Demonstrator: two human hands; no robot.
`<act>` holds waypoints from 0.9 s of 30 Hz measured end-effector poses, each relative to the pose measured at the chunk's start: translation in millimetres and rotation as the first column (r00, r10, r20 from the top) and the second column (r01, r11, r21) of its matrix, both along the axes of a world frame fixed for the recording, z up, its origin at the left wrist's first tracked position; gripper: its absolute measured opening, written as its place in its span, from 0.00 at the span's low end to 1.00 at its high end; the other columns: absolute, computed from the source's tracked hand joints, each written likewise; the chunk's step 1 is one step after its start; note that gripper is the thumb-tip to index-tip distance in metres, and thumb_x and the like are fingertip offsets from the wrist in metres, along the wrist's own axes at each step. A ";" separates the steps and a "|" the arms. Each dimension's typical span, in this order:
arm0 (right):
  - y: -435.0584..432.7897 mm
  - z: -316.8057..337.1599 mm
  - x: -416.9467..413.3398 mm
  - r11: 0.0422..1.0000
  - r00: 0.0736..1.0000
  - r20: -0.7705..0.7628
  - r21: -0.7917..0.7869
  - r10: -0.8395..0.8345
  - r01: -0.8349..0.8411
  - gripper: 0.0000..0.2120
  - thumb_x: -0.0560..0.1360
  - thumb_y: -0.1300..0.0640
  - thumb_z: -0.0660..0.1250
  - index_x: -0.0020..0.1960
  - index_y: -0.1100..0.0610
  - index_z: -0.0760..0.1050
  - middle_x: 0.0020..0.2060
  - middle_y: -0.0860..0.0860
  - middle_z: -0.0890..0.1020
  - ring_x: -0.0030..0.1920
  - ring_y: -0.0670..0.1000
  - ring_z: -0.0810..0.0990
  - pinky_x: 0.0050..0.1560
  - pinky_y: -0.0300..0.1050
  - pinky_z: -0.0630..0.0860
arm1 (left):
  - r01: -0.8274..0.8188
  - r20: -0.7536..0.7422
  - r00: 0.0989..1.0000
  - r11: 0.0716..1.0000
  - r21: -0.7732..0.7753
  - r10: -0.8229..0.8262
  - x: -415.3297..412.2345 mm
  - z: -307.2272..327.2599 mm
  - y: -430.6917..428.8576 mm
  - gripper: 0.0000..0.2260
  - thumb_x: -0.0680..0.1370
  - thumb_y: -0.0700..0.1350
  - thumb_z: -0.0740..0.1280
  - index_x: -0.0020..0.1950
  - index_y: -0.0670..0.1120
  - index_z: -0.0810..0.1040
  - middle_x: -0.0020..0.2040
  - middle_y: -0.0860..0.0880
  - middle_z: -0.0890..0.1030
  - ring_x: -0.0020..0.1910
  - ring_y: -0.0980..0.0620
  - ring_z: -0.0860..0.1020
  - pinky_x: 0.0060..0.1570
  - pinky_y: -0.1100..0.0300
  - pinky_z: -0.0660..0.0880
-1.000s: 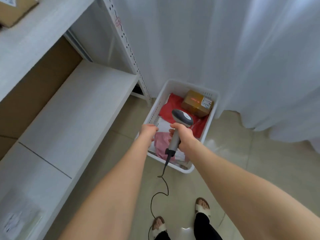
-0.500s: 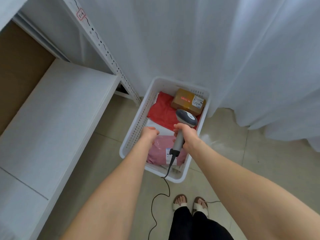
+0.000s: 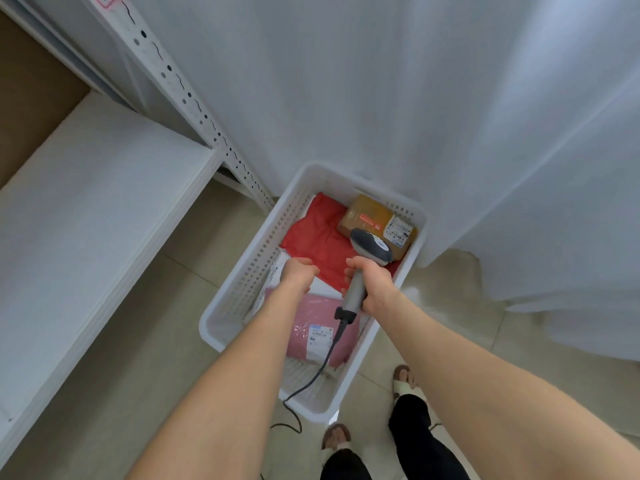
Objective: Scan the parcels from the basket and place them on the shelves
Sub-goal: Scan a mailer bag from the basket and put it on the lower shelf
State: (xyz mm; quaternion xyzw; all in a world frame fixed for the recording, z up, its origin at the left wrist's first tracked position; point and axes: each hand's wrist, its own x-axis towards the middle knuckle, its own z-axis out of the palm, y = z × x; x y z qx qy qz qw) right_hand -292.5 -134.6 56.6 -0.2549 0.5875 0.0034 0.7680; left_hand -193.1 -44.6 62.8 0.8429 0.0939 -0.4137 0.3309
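Grey scanner (right hand) — lengthwise away, nose toward brown box

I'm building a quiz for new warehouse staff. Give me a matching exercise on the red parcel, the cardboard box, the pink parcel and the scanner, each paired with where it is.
Things:
1. red parcel
2. cardboard box
3. pink parcel
4. scanner

Places:
A. gripped in the right hand
B. nearer half of the basket, label facing up
C. far right corner of the basket
D. far half of the basket, left of the box

Pairs: 1-D, 2-C, 3-B, 4-A.
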 end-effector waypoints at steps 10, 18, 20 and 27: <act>-1.2 -148.7 19.9 0.991 0.993 -0.018 0.074 0.113 -0.112 0.12 0.71 0.62 0.71 0.53 0.61 0.75 0.35 0.54 0.75 0.33 0.51 0.74 0.45 0.55 0.82 | 0.129 -0.007 0.992 0.980 0.151 -0.129 11.4 -154.2 14.2 0.19 0.77 0.34 0.64 0.69 0.41 0.70 0.67 0.40 0.73 0.65 0.42 0.72 0.65 0.51 0.70; 17.5 -265.8 34.2 0.967 0.972 -0.046 0.130 0.228 -0.221 0.14 0.73 0.62 0.68 0.57 0.62 0.73 0.36 0.56 0.73 0.33 0.53 0.74 0.28 0.46 0.79 | 0.646 -0.061 0.720 0.636 0.422 -0.691 19.1 -288.9 38.4 0.33 0.72 0.41 0.73 0.73 0.41 0.61 0.68 0.43 0.68 0.65 0.43 0.72 0.61 0.53 0.73; 19.7 -288.8 37.0 0.963 0.971 -0.040 0.147 0.235 -0.227 0.11 0.74 0.62 0.67 0.55 0.62 0.73 0.35 0.56 0.72 0.32 0.53 0.73 0.33 0.48 0.79 | 0.758 -0.093 0.512 0.398 0.516 -0.854 16.4 -313.6 41.0 0.34 0.70 0.44 0.73 0.72 0.42 0.61 0.67 0.44 0.69 0.66 0.45 0.70 0.59 0.52 0.72; 21.5 -310.5 44.9 0.949 0.966 0.010 0.179 0.260 -0.257 0.04 0.74 0.62 0.66 0.45 0.62 0.72 0.35 0.56 0.73 0.33 0.53 0.74 0.36 0.50 0.78 | 0.721 -0.175 0.243 0.057 0.691 -0.954 15.9 -338.1 43.4 0.19 0.74 0.43 0.67 0.65 0.48 0.73 0.62 0.47 0.74 0.63 0.46 0.72 0.64 0.46 0.64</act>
